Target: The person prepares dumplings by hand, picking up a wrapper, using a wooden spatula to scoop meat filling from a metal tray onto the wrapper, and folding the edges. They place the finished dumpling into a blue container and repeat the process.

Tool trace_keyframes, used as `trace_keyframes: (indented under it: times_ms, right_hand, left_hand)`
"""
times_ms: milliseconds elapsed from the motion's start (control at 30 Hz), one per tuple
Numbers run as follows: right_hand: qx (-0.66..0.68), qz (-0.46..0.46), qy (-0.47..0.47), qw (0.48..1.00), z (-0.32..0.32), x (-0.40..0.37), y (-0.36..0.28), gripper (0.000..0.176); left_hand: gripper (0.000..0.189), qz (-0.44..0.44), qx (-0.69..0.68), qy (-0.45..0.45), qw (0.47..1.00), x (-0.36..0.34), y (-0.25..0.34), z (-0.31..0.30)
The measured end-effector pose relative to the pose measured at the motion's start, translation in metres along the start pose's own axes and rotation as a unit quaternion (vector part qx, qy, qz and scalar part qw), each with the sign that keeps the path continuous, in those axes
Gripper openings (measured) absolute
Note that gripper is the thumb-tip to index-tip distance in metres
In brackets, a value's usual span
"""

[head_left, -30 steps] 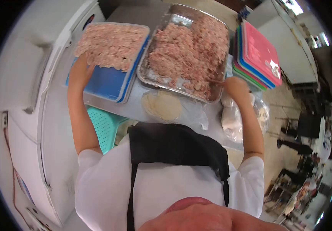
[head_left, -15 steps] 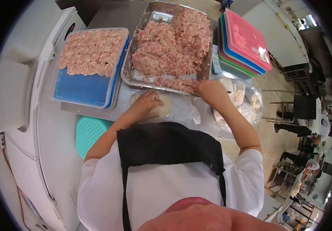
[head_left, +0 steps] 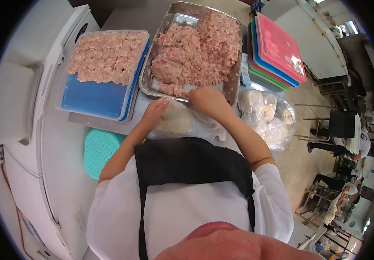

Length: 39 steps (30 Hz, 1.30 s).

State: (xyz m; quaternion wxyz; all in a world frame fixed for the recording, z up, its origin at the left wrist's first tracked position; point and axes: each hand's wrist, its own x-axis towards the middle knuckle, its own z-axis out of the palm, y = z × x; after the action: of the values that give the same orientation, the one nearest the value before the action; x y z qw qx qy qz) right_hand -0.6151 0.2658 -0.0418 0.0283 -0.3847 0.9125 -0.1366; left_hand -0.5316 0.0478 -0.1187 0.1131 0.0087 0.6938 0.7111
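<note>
My left hand (head_left: 155, 111) rests against the left side of a pale stack of round dough wrappers (head_left: 176, 121) at the table's front edge, cupping a wrapper. My right hand (head_left: 207, 101) hovers with curled fingers just above the stack, at the near rim of the metal tray (head_left: 145, 85) of pink minced meat (head_left: 195, 47). What the right fingers hold is hidden. A clear-walled blue tray (head_left: 96, 97) to the left carries rows of filled dumplings (head_left: 104, 58).
A stack of coloured lids (head_left: 278, 47) stands right of the metal tray. A clear bag of wrapper packs (head_left: 265, 113) lies at the right table edge. A teal perforated stool (head_left: 101, 149) is below the table on the left, beside a white freezer (head_left: 18, 99). People work far right.
My left hand left the blue tray and came to the wrapper stack. My right hand moved left along the metal tray's near rim to just above the wrappers.
</note>
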Motion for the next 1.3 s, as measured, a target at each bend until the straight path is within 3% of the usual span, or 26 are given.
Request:
trace_keyframes:
  times_ms: [67,167,267,433,533,633,733,833,967,1033,1133,1233,1300]
  right_hand:
    - [0.122,0.031,0.002,0.992,-0.004,0.004,0.007,0.034]
    - [0.287,0.114,0.016,0.951,-0.019,0.005,0.013,0.038]
    - [0.381,0.155,0.086,0.908,-0.043,0.008,0.011,0.037]
    - [0.450,0.156,0.136,0.869,-0.032,0.017,0.010,0.028]
    - [0.278,0.091,0.214,0.932,-0.020,0.003,0.011,0.024]
    - [0.144,0.052,0.125,0.980,-0.040,-0.018,0.031,0.018]
    - [0.029,0.087,0.143,0.986,-0.071,-0.032,0.022,0.018]
    - [0.044,0.050,0.267,0.961,-0.059,-0.015,0.014,0.019]
    - [0.022,0.067,0.246,0.967,-0.028,0.001,0.026,0.021]
    - [0.021,0.090,0.222,0.971,-0.015,0.004,0.034,0.022]
    - [-0.062,0.193,-0.016,0.979,-0.005,0.000,0.074,0.022]
    - [-0.082,0.129,0.049,0.987,-0.033,-0.020,0.058,0.022]
    - [-0.009,0.074,0.151,0.986,-0.043,-0.020,0.020,0.023]
  left_hand:
    - [0.035,0.077,0.022,0.040,0.996,0.000,0.013,0.004]
    - [0.046,-0.009,0.005,0.053,0.999,0.003,0.044,-0.001]
    - [0.046,0.005,-0.352,0.110,0.930,0.038,0.047,0.007]
    - [0.061,0.064,-0.531,0.062,0.843,0.080,0.127,0.036]
    - [0.067,0.067,-0.580,0.082,0.808,0.091,0.142,0.036]
    - [0.067,0.078,-0.570,0.106,0.811,0.106,0.125,0.022]
    - [0.064,0.066,-0.541,0.119,0.830,0.111,0.115,0.017]
    - [0.069,0.059,-0.523,0.109,0.843,0.103,0.122,0.028]
    - [0.073,0.066,-0.529,0.081,0.842,0.101,0.117,0.026]
    - [0.066,0.034,-0.546,0.095,0.832,0.099,0.105,0.020]
    - [0.067,0.026,-0.567,0.104,0.817,0.090,0.102,0.016]
    - [0.073,0.032,-0.572,0.108,0.812,0.095,0.105,0.009]
    - [0.077,0.017,-0.571,0.110,0.813,0.092,0.107,0.013]
